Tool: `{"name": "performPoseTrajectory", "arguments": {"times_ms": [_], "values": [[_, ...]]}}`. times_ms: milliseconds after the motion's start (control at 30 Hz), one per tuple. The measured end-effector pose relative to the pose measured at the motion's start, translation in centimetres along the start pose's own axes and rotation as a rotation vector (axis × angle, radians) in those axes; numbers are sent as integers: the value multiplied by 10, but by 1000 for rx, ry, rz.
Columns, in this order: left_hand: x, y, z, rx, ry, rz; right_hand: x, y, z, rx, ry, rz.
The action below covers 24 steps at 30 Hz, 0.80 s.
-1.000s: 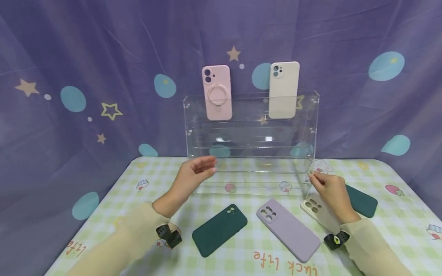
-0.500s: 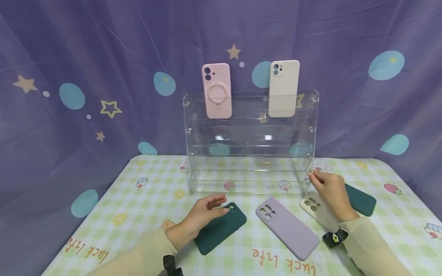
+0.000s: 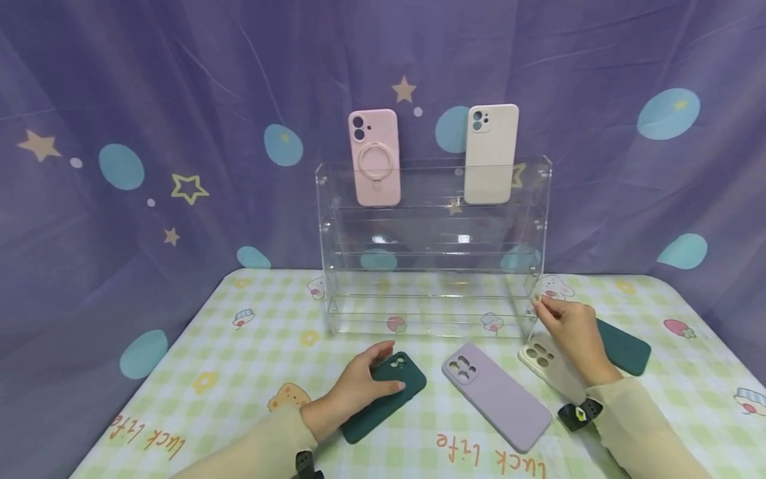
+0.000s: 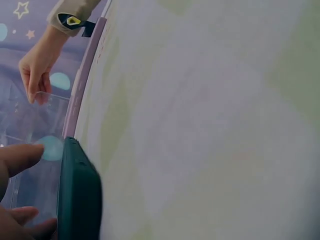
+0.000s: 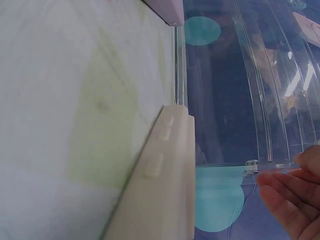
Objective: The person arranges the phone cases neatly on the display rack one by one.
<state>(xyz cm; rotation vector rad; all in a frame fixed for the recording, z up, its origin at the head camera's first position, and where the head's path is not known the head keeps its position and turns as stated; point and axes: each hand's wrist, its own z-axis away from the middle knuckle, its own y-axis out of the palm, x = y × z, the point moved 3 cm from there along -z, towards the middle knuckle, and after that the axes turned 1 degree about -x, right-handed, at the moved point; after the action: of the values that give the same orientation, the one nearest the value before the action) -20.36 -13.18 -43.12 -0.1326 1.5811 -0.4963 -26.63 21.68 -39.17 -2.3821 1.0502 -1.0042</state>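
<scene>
A purple curtain [image 3: 197, 86] hangs behind a table [image 3: 227, 352] with a checked cloth on it. On the table is a big clear stand [image 3: 431, 229] with steps, and a pink case [image 3: 383, 130] and a white case [image 3: 491, 159] lean upright near its top. The stand looks light, so a hard tug at its side could shake it and knock those two down. In front, a lilac case [image 3: 499, 402] lies flat, a cream case [image 3: 553, 372] is partly hidden by the right arm, and another green case [image 3: 625, 346] peeks out past it. The right hand [image 3: 571, 329] pinches the stand's side edge, low down. The left hand [image 3: 362, 386] is loose over the dark green case [image 3: 380, 412] and does not seem to squeeze it. That case lies flat on the cloth right under this hand, with the thumb above its back, the other fingers by its far edge and its camera holes showing past them. It is thin and looks smooth, so holding just one edge might let it slip. I cannot tell if the fingertips touch it
</scene>
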Motion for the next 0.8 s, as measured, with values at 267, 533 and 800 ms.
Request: {"name": "performPoseTrajectory", "arguments": {"times_ms": [267,533,800], "values": [[-1,6,-2,93,55,-267,-1,-2,2,0,8,13],[-12,8,-3,90,106,-359,-1,-3,-1,4,13,15],[-13,4,-10,134,128,-394,-2,1,0,10,11,5]]}}
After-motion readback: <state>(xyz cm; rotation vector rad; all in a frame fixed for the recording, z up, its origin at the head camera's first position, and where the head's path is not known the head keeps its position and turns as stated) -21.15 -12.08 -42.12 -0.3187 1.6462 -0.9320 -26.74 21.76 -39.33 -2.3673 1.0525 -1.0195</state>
